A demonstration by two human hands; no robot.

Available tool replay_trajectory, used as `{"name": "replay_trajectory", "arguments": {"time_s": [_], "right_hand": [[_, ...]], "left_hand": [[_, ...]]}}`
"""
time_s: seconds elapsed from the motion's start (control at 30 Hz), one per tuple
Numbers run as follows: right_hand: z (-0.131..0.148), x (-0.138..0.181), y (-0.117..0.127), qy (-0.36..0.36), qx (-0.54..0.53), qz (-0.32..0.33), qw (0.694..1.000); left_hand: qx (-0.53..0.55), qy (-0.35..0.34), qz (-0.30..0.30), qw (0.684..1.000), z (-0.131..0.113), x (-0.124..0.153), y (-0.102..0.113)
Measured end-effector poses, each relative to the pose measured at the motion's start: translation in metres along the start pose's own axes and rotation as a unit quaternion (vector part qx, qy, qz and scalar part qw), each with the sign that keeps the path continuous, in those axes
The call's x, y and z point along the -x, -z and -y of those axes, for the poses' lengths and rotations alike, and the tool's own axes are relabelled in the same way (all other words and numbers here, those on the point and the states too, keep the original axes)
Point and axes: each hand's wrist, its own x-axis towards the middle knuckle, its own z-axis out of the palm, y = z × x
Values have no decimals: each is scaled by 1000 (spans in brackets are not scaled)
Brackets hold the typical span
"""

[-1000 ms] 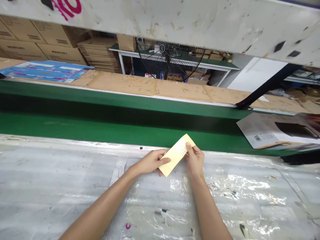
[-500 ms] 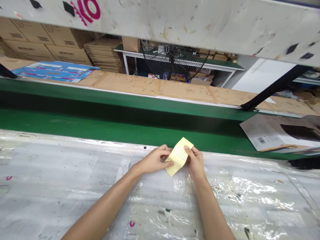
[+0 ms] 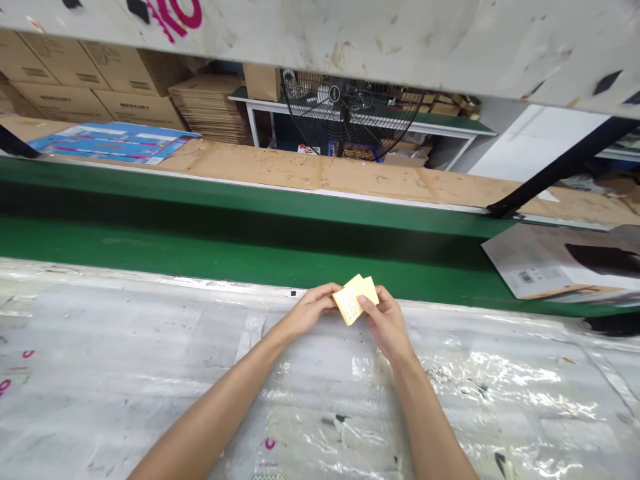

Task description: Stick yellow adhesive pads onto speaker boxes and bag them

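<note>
While the right hand (image 3: pixel 387 323) clamps it, yellow paper (image 3: pixel 350 305) shows a skewed fold

Held near the glossy, plastic-covered worktop (image 3: pixel 125 333)'s far edge, it bears small printed rows; the left hand (image 3: pixel 311 311) meets its left side, grip unclear. Beyond run a green belt (image 3: pixel 150 243) and cardboard-topped ledge (image 3: pixel 280 163), then a black fan (image 3: pixel 335 94) and stacked cartons (image 3: pixel 55 93).

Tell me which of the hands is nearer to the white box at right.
Right. The right hand is left of the white box; the left hand is farther left, across the yellow paper.
</note>
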Motion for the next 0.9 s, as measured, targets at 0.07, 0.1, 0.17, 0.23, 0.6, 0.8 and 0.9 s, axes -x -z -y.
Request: {"name": "replay_trajectory", "arguments": {"time_s": [0.07,0.1,0.17,0.23,0.6,0.8,0.9], "right_hand": [[1,0,1,-1,-1,-2,1000],[2,1,2,-1,4,-1,1000],[3,2,2,-1,29,11,1000],[5,3,2,1,58,35,998],[-11,-3,5,-4,20,11,1000],[-3,2,-3,-13,-35,-29,999],[1,6,-6,-13,-53,-40,998]], "left_hand": [[36,28,7,999,2,-1,3],[47,40,8,998,3,-1,4],[51,55,0,997,5,0,6],[36,58,-11,998,7,2,7],[-13,25,-26,999,17,-1,5],[-25,41,58,997,5,5,0],[-35,35,62,997,0,8,-2]]}}
